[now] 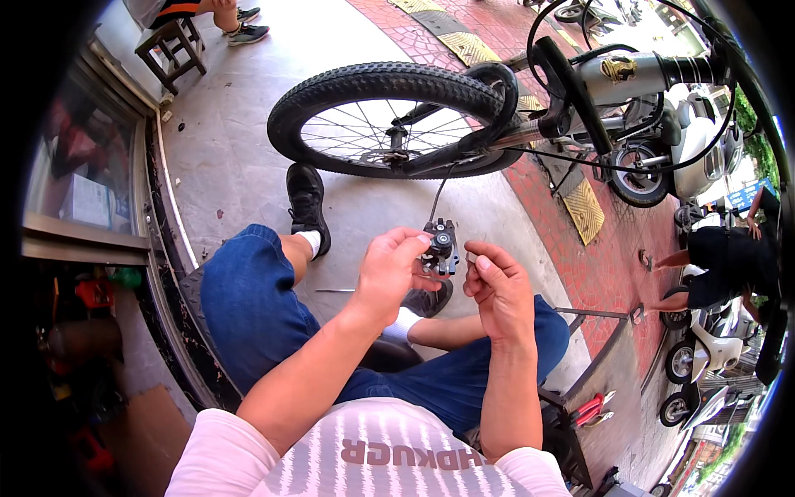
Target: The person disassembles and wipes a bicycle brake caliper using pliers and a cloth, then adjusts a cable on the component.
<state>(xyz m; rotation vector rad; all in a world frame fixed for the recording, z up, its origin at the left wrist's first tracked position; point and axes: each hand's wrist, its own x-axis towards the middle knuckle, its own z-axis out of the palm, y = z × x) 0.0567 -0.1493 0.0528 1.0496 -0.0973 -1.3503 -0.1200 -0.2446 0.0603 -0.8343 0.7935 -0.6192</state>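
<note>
My left hand (387, 275) is closed on a black disc brake caliper (443, 242), thumb along its left side, fingers partly hidden beneath it. A thin cable (440, 192) runs from the caliper up to the fork of the bicycle front wheel (306, 91), which lies above my hands. My right hand (501, 294) is just right of the caliper, fingers curled and thumb drawn in toward them; what they hold, if anything, is too small to make out. A thin metal rod (331, 291) lies on the ground left of my left wrist.
A glass-fronted doorway (91, 236) borders the left side. A seated person's shoes (247, 33) and a stool (170, 50) are at top left. Red pliers (590, 409) sit at lower right. Parked scooters (696, 141) and a person in dark clothes (720, 248) are at right.
</note>
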